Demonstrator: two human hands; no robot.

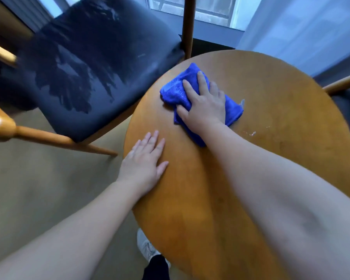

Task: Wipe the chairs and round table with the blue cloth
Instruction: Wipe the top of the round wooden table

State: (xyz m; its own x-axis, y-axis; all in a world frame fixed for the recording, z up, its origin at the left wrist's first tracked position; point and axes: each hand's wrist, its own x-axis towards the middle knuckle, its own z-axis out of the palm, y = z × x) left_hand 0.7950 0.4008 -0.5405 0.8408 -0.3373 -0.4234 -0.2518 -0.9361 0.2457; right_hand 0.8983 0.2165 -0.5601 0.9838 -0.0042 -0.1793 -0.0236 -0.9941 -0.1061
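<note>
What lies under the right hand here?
The blue cloth, folded, lies under the right hand, flat on the round table. The tabletop patch beneath the cloth is covered and cannot be seen.

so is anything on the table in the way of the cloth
No object visibly blocks the blue cloth on the round table. Only the left hand rests flat near the table's near-left edge; the right hand presses the cloth.

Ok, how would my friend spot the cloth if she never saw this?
Start at the round wooden table filling the right side. On its far left part, near the dark chair seat, the right hand presses flat on a folded cloth. It is the only bright blue, fuzzy thing there.
</note>
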